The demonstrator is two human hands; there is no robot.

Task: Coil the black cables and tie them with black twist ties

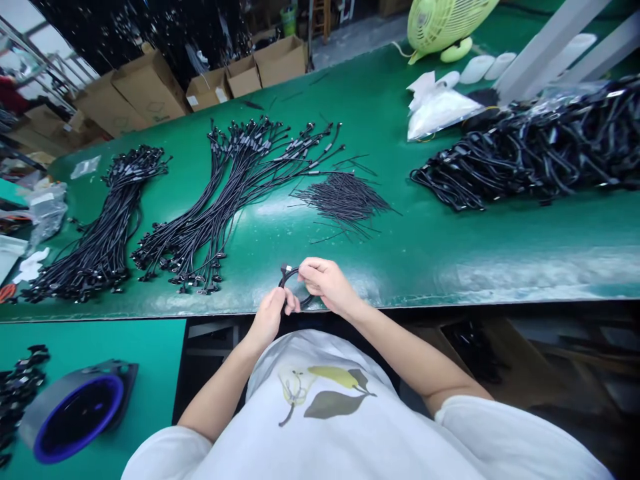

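Observation:
A black cable with a small connector end forms a loop (296,275) between my hands, just over the front edge of the green workbench (430,267). My left hand (269,317) closes on the lower part of the loop. My right hand (327,285) pinches the upper part, fingertips near the connector. The part of the cable inside my left fingers is hidden. Laid out on the bench ahead of my hands are two long bundles of black connector cables (215,213) and a smaller bundle of short black wires (344,202).
A further bundle of black cables (97,230) lies at the left and a large heap of cables (530,153) at the right. White bags (440,113) and a green fan (443,23) stand at the back. Cardboard boxes (150,87) stand beyond the bench. A lower green table (100,347) holds a round blue-rimmed container (80,413).

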